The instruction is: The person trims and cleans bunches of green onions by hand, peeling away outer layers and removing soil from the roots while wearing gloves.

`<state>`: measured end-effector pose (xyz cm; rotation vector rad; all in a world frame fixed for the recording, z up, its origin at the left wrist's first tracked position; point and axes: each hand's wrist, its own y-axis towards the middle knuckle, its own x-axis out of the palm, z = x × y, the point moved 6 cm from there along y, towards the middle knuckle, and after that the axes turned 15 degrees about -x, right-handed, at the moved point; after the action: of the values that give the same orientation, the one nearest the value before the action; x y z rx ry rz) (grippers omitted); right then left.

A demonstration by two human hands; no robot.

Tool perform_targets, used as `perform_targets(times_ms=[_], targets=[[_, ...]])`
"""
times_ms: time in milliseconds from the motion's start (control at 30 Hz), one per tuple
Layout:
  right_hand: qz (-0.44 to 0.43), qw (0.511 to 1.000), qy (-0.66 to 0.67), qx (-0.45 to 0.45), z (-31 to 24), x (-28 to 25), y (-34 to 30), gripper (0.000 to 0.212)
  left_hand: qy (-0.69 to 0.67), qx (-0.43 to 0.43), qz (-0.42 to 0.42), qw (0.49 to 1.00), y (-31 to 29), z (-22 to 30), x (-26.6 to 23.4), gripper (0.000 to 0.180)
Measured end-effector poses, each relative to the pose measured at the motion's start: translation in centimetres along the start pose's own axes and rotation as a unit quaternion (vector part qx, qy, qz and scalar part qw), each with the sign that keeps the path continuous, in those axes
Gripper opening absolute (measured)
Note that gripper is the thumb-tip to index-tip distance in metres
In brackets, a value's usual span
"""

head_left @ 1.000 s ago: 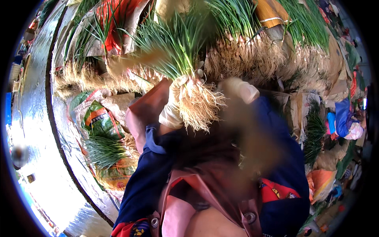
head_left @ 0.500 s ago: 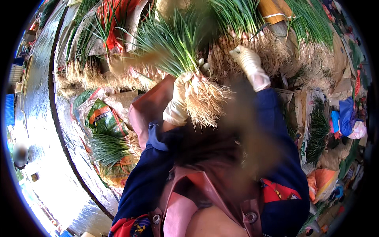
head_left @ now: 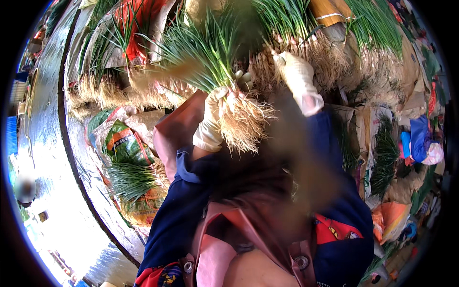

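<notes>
A thick bunch of spring onions (head_left: 245,122) is gripped at the white bulbs by my gloved left hand (head_left: 210,122). Its green leaves point up and away, and the tan roots hang toward me. White gloved fingertips show on the far side of the bulbs. To the right, my gloved right hand (head_left: 295,79) reaches to the edge of a row of spring onions (head_left: 289,21) with dense roots. Its fingers are pinched together, and a pale spring onion stem shows at their tips. Both hands wear cream-coloured gloves with dark blue sleeves behind them.
More rooted spring onions (head_left: 377,36) lie at the far right, and others at the far left beside red netting (head_left: 134,28). Printed sacks (head_left: 126,143) with a small green bundle (head_left: 129,179) lie left. A dark green bundle (head_left: 385,158) lies right. Dark blurs cover the middle.
My right hand has moved slightly left and away from me, its fingertips now at a spring onion stem. My left hand and the bunch have shifted slightly left.
</notes>
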<state>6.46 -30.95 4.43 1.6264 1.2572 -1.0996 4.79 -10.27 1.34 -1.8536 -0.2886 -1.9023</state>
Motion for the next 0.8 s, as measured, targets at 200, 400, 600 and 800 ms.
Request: perform_targets(times_ms=[200,400,600,800], targets=[[0.07,0.97,0.173,-0.155,-5.3,0.5,-6.5,0.022,-0.022,-0.119,-0.034,0.992,1.8,-1.6,-1.5,0.054],[-0.126,0.855,0.488,0.122,0.6,6.1,-1.8,0.046,0.033,-0.096,-0.033,0.994,1.5,-1.0,-1.8,0.052],[-0.139,0.774,0.606,0.115,-2.9,8.0,0.5,0.045,0.018,-0.111,-0.004,0.994,1.1,-1.0,-2.3,0.049],[-0.057,0.993,0.077,-0.07,-2.7,4.3,0.3,0.038,0.035,-0.129,-0.008,0.991,0.9,-1.5,-2.0,0.055]])
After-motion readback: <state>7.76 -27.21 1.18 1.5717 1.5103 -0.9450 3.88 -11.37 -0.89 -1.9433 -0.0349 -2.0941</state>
